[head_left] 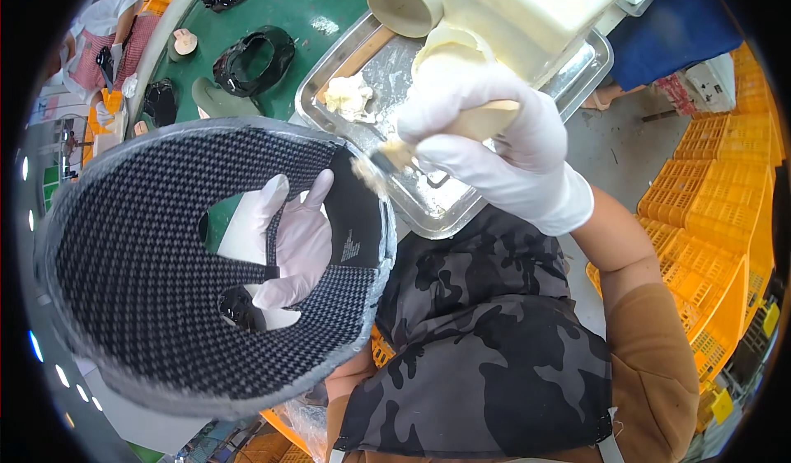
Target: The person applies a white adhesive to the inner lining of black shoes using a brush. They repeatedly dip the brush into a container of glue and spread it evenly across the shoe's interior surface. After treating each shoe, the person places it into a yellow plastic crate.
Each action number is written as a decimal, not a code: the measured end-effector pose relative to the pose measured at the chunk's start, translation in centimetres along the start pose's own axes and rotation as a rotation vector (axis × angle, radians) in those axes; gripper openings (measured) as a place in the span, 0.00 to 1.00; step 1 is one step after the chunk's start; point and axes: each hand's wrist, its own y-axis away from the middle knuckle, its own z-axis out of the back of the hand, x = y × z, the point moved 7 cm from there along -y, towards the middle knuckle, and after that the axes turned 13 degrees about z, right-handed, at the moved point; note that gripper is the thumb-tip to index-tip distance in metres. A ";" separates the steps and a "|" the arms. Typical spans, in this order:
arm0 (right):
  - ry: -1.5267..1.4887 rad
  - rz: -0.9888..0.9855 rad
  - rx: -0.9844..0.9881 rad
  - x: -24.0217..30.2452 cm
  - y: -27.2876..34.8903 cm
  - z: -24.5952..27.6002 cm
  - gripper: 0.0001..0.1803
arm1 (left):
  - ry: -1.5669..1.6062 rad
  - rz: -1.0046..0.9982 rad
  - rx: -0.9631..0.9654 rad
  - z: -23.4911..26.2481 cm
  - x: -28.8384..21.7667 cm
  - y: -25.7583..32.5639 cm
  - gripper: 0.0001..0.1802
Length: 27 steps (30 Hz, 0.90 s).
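A shoe upper [132, 249] with black-and-grey checked lining and a whitish coated rim takes up the left side, its underside facing me. My left hand [301, 249], in a white glove, shows through its opening, fingers bent over the lining's edge and holding it up. In my right hand [503, 146], also gloved in white, is a brush [484, 121] with a pale wooden handle. Its bristles touch the upper's right rim, beside a plain black lining patch [354, 208]. Just beyond that hand lies a metal tray [395, 76] bearing a lump of cream-coloured paste [348, 97].
A cream plastic container [527, 10] and a beige cup [405, 3] stand at the tray. Black glossy uppers [272, 55] and a grey-green piece [218, 96] lie on the green table [305, 2]. Orange crates [700, 224] are stacked right. Another person [111, 35] works far left.
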 end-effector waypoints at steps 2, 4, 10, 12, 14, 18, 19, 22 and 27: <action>0.067 0.048 0.032 -0.1 -0.7 -0.1 0.13 | 0.042 -0.015 0.056 -0.2 -0.3 -0.1 0.51; 0.075 -0.022 -0.017 -0.6 -0.5 0.2 0.12 | 0.091 -0.022 0.110 0.2 -0.4 -0.1 0.49; 0.200 -0.130 -0.246 0.1 1.7 3.4 0.11 | 0.465 0.001 0.015 -0.5 1.0 -1.2 0.42; 0.260 -0.180 -0.293 0.4 3.1 3.9 0.13 | 0.600 0.134 -0.024 -0.8 2.4 -1.2 0.41; 0.277 -0.239 -0.396 0.0 4.4 4.1 0.13 | 0.711 0.217 0.020 -0.8 3.2 -1.3 0.41; 0.247 -0.495 -0.472 -1.6 7.2 4.1 0.14 | 0.907 0.255 0.014 -1.6 4.5 -1.2 0.39; 0.233 -0.579 -0.486 -2.0 8.0 4.0 0.14 | 0.942 0.218 0.073 -1.7 4.6 -1.2 0.38; 0.352 -0.574 -0.443 -1.0 7.7 4.7 0.25 | 0.987 0.251 0.104 -1.6 4.7 -0.6 0.39; 0.763 -0.108 -0.421 5.2 6.4 7.4 0.24 | 1.008 0.244 0.090 -1.7 4.3 -0.5 0.36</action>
